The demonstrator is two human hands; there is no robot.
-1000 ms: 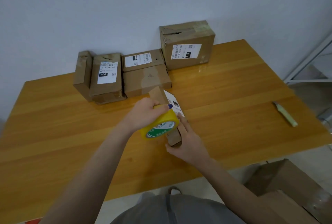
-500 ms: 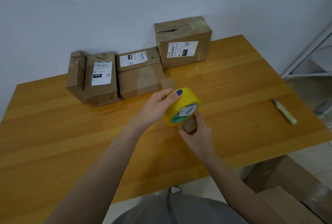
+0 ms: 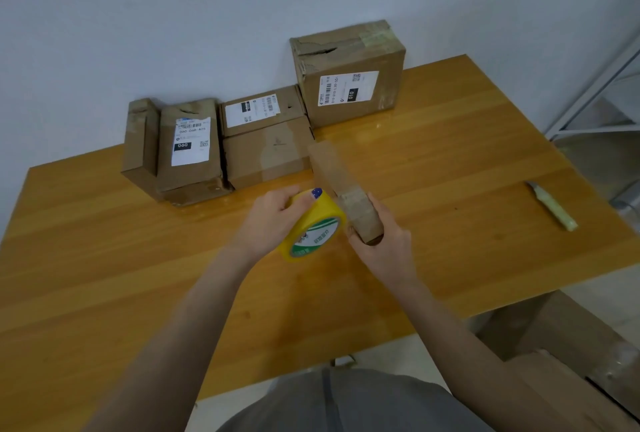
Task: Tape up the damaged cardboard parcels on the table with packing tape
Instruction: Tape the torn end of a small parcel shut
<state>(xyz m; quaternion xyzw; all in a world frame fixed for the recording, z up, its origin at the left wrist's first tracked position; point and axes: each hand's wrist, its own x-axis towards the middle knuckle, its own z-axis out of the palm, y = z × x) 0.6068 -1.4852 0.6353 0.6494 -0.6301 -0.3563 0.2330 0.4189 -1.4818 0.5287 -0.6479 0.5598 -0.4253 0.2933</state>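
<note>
Evidently early going: left hand (image 3: pixel 273 220) is gripping the tape roll (image 3: pixel 313 225), right hand (image 3: pixel 382 244) is clasping a small parcel (image 3: pixel 341 185) (five parcels (image 3: pixel 349 75) are waiting by the wall).

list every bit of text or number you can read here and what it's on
"060": black patch, label of the tall parcel.
"060-06B-A05": same label, barely legible.
"010": label of the large parcel.
"010-010-L30-551": same label, sideways.
Too blurred to read: the flat parcel label, the tape roll print.

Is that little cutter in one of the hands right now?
No, the cutter lies alone on the table; the left hand grips the tape roll and the right hand a small parcel.
</note>
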